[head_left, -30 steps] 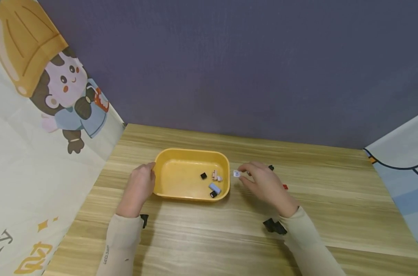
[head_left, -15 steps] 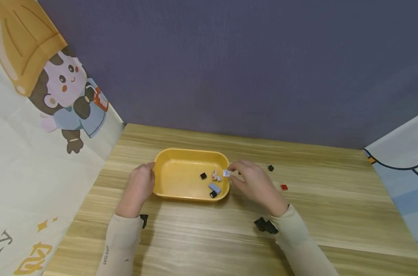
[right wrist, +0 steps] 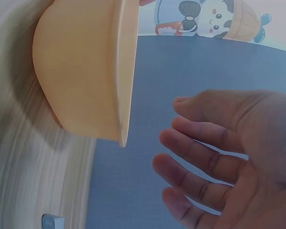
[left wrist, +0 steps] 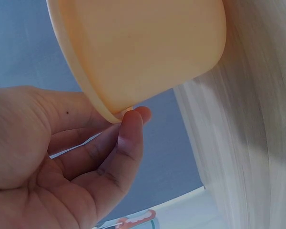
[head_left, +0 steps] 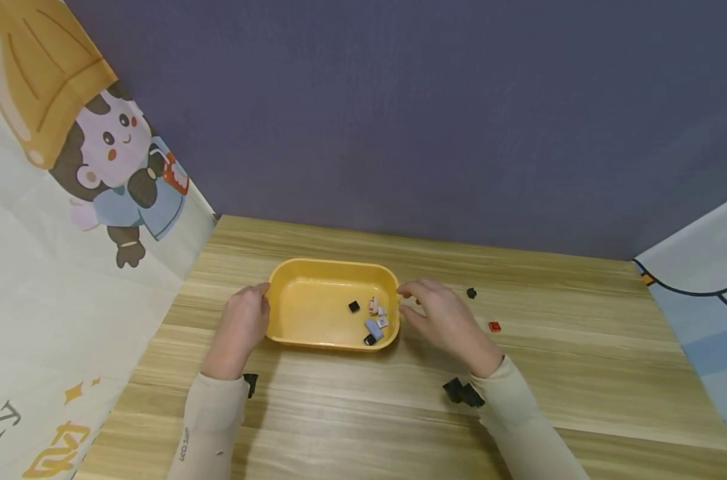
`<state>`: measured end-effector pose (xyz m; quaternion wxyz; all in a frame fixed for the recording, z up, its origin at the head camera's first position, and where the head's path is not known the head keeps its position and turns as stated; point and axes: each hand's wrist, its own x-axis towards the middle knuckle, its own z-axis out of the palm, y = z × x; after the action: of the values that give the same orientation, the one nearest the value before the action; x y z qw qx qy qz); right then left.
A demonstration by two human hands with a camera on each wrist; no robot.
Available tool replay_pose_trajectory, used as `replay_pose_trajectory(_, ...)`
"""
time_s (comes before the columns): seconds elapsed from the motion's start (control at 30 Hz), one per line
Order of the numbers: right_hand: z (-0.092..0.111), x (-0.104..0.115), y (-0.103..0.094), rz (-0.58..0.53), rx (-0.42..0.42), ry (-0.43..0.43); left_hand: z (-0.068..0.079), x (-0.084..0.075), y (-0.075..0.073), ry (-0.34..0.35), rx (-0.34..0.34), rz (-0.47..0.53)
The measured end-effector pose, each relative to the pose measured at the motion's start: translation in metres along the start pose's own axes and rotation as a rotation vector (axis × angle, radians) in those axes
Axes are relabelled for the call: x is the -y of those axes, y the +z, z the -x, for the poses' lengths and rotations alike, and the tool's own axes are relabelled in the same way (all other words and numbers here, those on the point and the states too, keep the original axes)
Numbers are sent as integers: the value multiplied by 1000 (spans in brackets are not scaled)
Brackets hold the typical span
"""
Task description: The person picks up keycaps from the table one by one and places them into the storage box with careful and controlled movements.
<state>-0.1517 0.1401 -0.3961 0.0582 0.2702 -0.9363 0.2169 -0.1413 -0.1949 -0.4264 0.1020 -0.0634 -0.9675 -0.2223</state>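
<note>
My left hand (head_left: 241,327) pinches the left rim of a yellow tray (head_left: 315,280); in the left wrist view, its thumb and fingertips meet on the rim (left wrist: 81,78). Inside the tray, toward the right end, lie a white square tile (head_left: 382,322) with a printed mark, a light blue piece (head_left: 373,329), a pink-and-white piece (head_left: 373,305) and black pieces, one of them a small black square (head_left: 354,307). Just beyond the right rim hovers my right hand (head_left: 447,323). Its fingers are loosely spread and hold nothing, apart from the tray in the right wrist view (right wrist: 219,152).
On the wooden table (head_left: 579,353), right of the tray, lie a small black piece (head_left: 471,293) and a red square piece (head_left: 494,327). Dark fittings (head_left: 462,392) sit beside the sleeves. A dark blue panel (head_left: 399,133) rises behind the table.
My right hand has moved left to the tray's right rim and let go of the white tile, which now lies in the tray. The left hand has stayed on its rim.
</note>
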Motion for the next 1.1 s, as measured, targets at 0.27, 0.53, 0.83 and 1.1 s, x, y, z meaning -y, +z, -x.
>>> replay_pose_trajectory(0.27, 3, -9, -6, 6, -15, 18, 0, -1, -1, -10, 10, 1)
replay_pose_trajectory(0.53, 11, -29, -16, 16, -14, 60, -1, 0, 1, -26, 14, 8)
replay_pose_trajectory(0.83, 20, -62, -25, 39, -5, 109, 0, -1, 0, -25, 17, 3)
replay_pose_trajectory(1.1, 27, -96, -26, 67, 6, 159, 0, -3, -1, -33, 30, 3)
